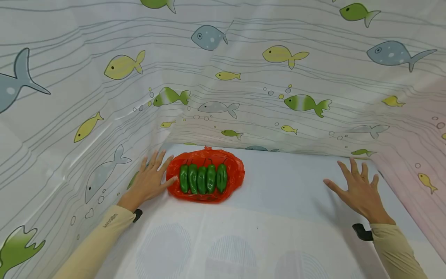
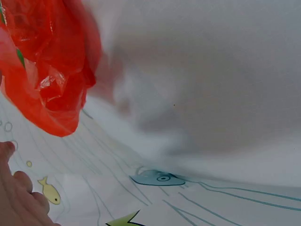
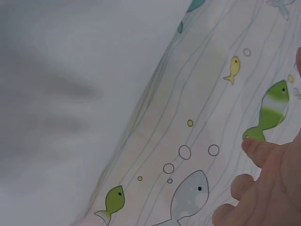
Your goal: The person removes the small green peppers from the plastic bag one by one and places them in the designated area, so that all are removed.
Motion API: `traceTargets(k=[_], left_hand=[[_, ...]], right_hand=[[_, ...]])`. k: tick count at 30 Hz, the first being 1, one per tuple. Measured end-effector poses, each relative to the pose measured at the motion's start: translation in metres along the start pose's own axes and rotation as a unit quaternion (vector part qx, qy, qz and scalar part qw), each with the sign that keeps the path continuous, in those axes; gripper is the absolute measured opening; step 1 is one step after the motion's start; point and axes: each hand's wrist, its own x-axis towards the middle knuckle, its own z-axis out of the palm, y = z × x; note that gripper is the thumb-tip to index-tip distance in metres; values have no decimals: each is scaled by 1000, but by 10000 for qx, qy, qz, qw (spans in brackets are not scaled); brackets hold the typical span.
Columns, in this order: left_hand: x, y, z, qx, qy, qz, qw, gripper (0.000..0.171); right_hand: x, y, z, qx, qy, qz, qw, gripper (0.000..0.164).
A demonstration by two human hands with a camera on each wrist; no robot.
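Observation:
Several green peppers (image 1: 202, 180) lie side by side in a row on a spread red plastic bag (image 1: 237, 174), stems pointing to the back. My left hand (image 1: 150, 182) is at the bag's left side with fingers spread, its thumb overlapping the bag's edge in the head view; I cannot tell if it touches. The left wrist view has the crumpled red bag (image 2: 51, 89) at upper left, the peppers mostly hidden. Far to the right of the bag, my right hand (image 1: 360, 192) is spread and holds nothing. Fingers (image 3: 263, 153) of it show in the right wrist view.
A white table surface (image 1: 278, 182) lies under the bag and both hands. Fish-patterned sheeting (image 1: 251, 112) rises behind and along the left side, with a pinkish stretch (image 1: 411, 162) at the right. Both forearms wear beige sleeves (image 1: 101, 240) and dark wrist straps (image 1: 362, 231).

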Motion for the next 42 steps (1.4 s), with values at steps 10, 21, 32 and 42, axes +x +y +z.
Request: traceTargets(k=[10, 21, 32, 42], left_hand=[[-1, 2, 2, -396, -7, -76, 9992, 83], [1, -1, 14, -1326, 498, -473, 9888, 54], [2, -4, 22, -2365, 417, -966, 9659, 50], [2, -5, 27, -3009, 22, -1234, 9456, 55]], right_hand=[[-1, -9, -2, 375, -156, 387, 9984, 94], [2, -29, 12, 996, 244, 529, 9933, 68], [8, -52, 33, 1615, -13, 499, 9856, 62], [17, -71, 55, 1905, -96, 470, 9805, 59]])
